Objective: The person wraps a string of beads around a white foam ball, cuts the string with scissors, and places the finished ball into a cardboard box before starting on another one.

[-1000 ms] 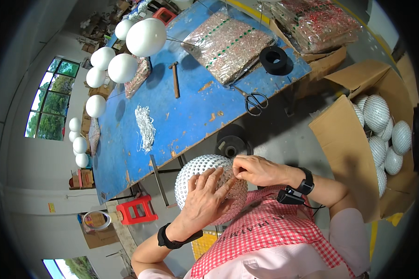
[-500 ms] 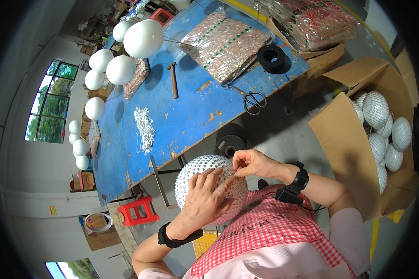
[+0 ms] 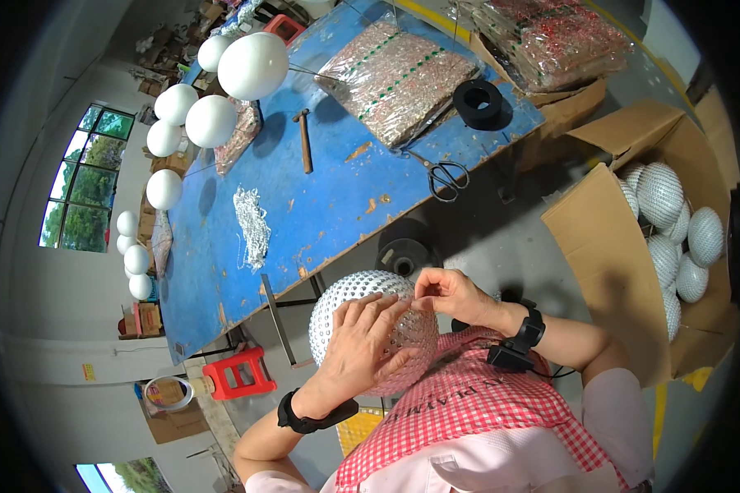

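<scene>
A round white ball (image 3: 345, 300), covered in rows of shiny silver studs, rests against my apron at the table's near edge. My left hand (image 3: 362, 337) lies over its near side, fingers curved along the surface and thumb spread, holding it steady. At the ball's upper right, my right hand (image 3: 452, 294) makes a pinch with thumb and forefinger, close to the left fingertips. Whatever sits in that pinch is too small to make out. The ball's underside is hidden by my left hand and the apron.
The blue table (image 3: 304, 214) carries white cord (image 3: 252, 228), a hammer (image 3: 304, 141), scissors (image 3: 444, 178), a black tape roll (image 3: 478, 104) and a wrapped pack (image 3: 399, 78). White balls (image 3: 253, 67) stand on rods. Right, a carton (image 3: 604, 263) holds studded balls; a red stool (image 3: 242, 374) stands left.
My right hand has shifted slightly at the ball's upper right, still pinching. The left fingers have moved a little closer together on the ball. The view has shifted slightly.
</scene>
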`<control>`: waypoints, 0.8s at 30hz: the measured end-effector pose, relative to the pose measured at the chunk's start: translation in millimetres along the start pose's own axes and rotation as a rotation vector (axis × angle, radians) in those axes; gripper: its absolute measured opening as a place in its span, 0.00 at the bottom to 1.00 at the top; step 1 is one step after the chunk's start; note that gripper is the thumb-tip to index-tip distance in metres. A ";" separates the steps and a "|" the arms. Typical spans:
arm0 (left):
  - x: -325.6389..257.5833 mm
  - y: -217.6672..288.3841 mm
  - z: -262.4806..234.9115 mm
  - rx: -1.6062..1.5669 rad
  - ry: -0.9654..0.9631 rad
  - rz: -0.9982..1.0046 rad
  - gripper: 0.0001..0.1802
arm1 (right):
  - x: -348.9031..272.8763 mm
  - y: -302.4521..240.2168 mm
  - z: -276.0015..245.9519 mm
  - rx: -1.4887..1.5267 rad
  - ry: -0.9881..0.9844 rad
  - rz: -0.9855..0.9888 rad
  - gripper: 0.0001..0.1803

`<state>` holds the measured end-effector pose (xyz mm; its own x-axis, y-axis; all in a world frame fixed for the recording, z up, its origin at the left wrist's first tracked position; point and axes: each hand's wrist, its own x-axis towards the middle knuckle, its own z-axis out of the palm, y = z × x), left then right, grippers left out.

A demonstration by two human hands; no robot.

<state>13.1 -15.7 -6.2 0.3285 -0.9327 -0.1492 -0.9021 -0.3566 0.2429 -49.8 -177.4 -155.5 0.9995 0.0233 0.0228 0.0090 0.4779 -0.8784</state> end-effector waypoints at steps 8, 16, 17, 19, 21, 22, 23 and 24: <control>-22.8 -11.7 -18.8 -0.388 0.199 -0.010 0.27 | -1.6 7.9 6.7 -0.101 0.031 -0.018 0.10; -100.4 -46.7 2.0 -0.988 0.833 -0.260 0.13 | -1.6 -1.2 14.3 -0.115 0.037 0.116 0.13; -104.5 -50.7 1.6 -0.984 0.880 -0.303 0.12 | -2.4 6.6 14.6 -0.103 0.074 0.068 0.19; -113.3 -67.3 4.4 -1.037 0.892 -0.452 0.12 | -5.3 -4.7 18.3 -0.142 0.119 0.100 0.21; -138.3 -104.2 30.1 -0.983 0.766 -0.614 0.13 | -6.9 -10.8 27.2 -0.181 0.157 0.123 0.23; -155.4 -123.3 51.9 -0.904 0.663 -0.688 0.14 | -5.5 -8.6 32.6 -0.305 0.189 0.115 0.25; -164.0 -133.0 71.8 -0.798 0.525 -0.685 0.16 | -3.1 -7.0 36.7 -0.430 0.230 0.106 0.28; -170.1 -135.2 99.4 -0.736 0.493 -0.669 0.16 | -1.2 -8.4 42.0 -0.439 0.236 0.102 0.28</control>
<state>51.4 196.6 -109.0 0.9098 -0.4015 -0.1053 -0.1685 -0.5891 0.7903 -52.3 -144.5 -128.1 0.9754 -0.1725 -0.1372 -0.1272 0.0682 -0.9895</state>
